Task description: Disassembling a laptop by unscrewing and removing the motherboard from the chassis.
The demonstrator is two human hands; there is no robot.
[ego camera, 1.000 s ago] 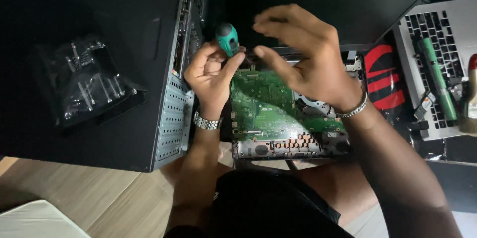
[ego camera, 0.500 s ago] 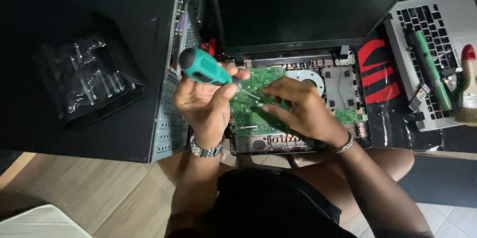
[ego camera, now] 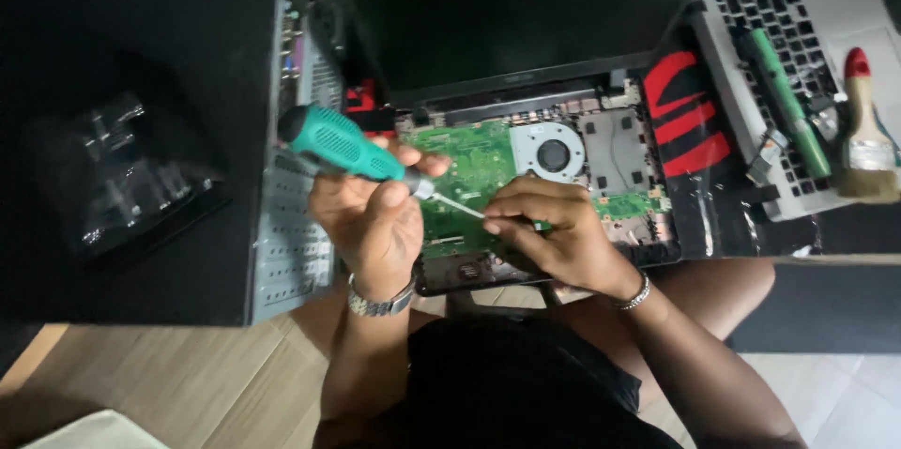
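Observation:
My left hand [ego camera: 371, 219] grips a screwdriver [ego camera: 343, 144] by its green handle, shaft slanting down to the right. My right hand [ego camera: 554, 233] pinches the shaft near its tip over the green circuit board [ego camera: 474, 163] of an opened black laptop [ego camera: 535, 177]. The tip itself is hidden under my fingers. A round cooling fan [ego camera: 554, 153] sits just above my right hand. The laptop's dark screen [ego camera: 526, 17] leans back behind the board.
A grey computer case [ego camera: 291, 214] lies at the left beside a clear plastic tray of small parts [ego camera: 131, 182]. At the right, a silver keyboard panel [ego camera: 798, 83] carries a green tool [ego camera: 788, 102] and a red-handled brush [ego camera: 863, 130]. A red-and-black mat [ego camera: 690, 116] lies between.
The screwdriver has tilted from upright to slanting right. My right hand came down from above the board onto the shaft near its tip. The view shifted slightly.

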